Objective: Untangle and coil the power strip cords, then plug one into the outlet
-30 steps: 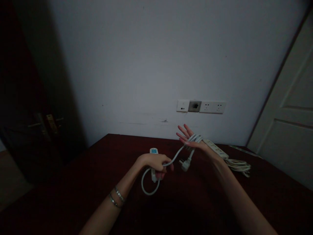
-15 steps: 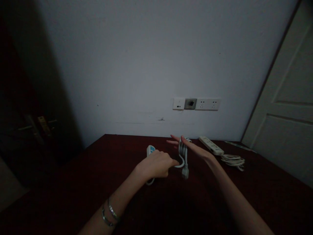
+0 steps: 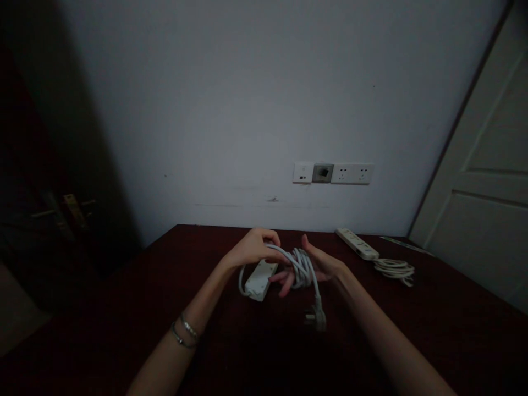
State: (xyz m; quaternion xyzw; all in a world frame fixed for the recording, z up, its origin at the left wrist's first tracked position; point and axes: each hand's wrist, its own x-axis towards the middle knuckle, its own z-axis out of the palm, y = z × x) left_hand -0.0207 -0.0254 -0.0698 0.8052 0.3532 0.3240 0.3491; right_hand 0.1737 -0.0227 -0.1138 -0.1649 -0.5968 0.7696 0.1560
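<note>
While the left hand (image 3: 256, 248) pinches the cable (image 3: 303, 268) at the frame's centre, several turns already circle the right hand (image 3: 326, 265), its fingers extended. Most looks looped, with only a short stretch toward the strip (image 3: 260, 279), lower centre, seemingly left outside. The plug (image 3: 320, 319) dangles below; at right, another cord (image 3: 394, 269) lies coiled.

Left hand (image 3: 256, 247) and right hand (image 3: 324, 263): bare, slim-fingered. Left forearm (image 3: 206, 300): bare; two silvery bracelets around it below the wrist, crossing edge to edge. Wrist-side bracelet (image 3: 189, 329): broader, knobbly, bright. Elbow-side bracelet (image 3: 180, 341): thinner, darker, one bright spot. Set just beside each other. Right forearm (image 3: 371, 308): bare, tapering towards wrist.
</note>
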